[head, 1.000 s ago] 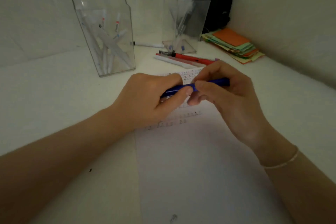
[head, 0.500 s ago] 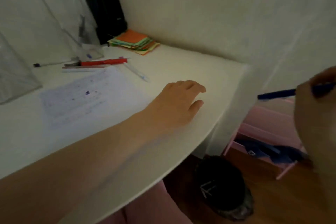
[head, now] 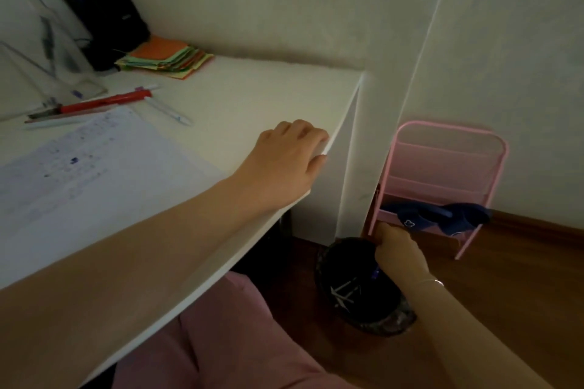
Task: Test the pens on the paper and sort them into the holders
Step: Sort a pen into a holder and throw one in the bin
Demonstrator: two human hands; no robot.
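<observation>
The right hand (head: 398, 248) reaches down over the dark bin (head: 363, 287) on the floor, fingers curled round a blue pen (head: 376, 273) whose tip shows just beneath the fist, inside the bin's rim. The left hand (head: 289, 156) rests on the white desk (head: 252, 98) edge, fingers loosely bent, well apart from the scribbled paper (head: 94, 167) and red pen (head: 107, 101)

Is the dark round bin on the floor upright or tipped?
Upright: the dark round bin stands on its base, its open mouth facing up.

Pink rack (head: 442, 167) w/ navy cloth (head: 455, 218), black bin (head: 344, 265).
</observation>
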